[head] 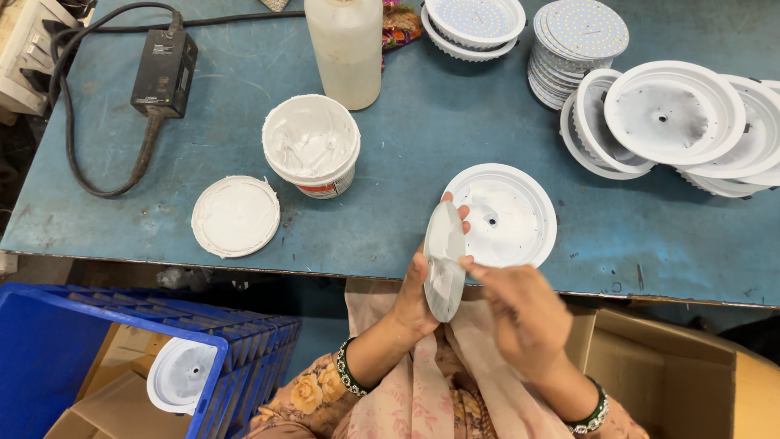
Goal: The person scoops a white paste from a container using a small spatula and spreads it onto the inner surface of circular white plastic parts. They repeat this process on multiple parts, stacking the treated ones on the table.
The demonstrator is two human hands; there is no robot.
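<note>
2 hands: left hand fingers grip disc; right hand touches.

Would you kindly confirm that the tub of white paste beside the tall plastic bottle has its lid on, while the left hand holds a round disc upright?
Not quite: the tub of white paste is open, and its lid lies flat on the blue table to its left, as the head view shows. The rest holds: the tub stands beside the tall plastic bottle, and the left hand holds the round disc upright.
</note>
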